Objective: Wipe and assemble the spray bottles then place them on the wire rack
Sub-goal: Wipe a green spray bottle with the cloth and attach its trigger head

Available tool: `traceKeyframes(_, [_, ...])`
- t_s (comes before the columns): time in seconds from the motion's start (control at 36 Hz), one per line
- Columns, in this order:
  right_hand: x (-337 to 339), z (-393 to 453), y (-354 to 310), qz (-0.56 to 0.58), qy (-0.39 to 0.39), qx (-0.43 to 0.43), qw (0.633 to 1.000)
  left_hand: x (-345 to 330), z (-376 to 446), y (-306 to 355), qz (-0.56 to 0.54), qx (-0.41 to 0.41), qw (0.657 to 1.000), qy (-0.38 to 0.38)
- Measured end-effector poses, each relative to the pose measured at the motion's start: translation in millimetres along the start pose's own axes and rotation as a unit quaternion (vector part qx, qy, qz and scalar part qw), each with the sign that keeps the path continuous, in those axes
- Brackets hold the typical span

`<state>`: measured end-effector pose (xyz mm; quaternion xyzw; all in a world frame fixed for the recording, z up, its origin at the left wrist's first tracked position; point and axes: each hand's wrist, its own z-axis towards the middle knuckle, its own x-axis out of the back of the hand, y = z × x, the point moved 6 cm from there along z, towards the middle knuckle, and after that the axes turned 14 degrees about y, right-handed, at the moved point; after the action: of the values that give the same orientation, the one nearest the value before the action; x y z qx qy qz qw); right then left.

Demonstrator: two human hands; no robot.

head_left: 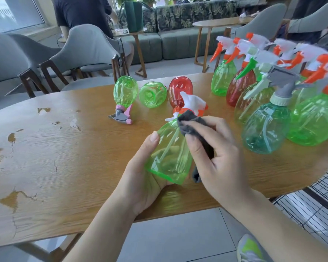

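Cradling light, slick green bottle [169, 154] above bench [64, 157] in curled left hand [142, 173], right hand [214, 154] pinching grey cloth [195, 127] against it.

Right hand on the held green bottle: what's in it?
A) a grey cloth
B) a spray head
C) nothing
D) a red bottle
A: the right hand grips a grey cloth and presses it against the green bottle, which the left hand holds from below.

Head view, close above table [64, 167]
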<state>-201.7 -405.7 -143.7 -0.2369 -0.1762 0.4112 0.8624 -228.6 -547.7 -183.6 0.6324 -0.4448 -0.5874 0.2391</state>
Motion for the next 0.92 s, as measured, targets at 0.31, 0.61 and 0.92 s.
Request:
traceKeyframes(0.31, [2.9,1.7,5.3,-0.022,-0.013,0.017,1.000,5.0,6.6,-4.5,0.023,0.003,1.000,0.015])
traceKeyframes(0.61, [-18.1,-34.9,-35.8,-0.066,-0.111,0.251,0.959,3.9,3.6,-4.3,-0.022,0.043,0.999,-0.011])
traceKeyframes(0.92, [0.5,10.2,5.7,-0.031,-0.005,-0.001,1.000,3.2,4.9,-2.5,-0.005,0.003,1.000,-0.028])
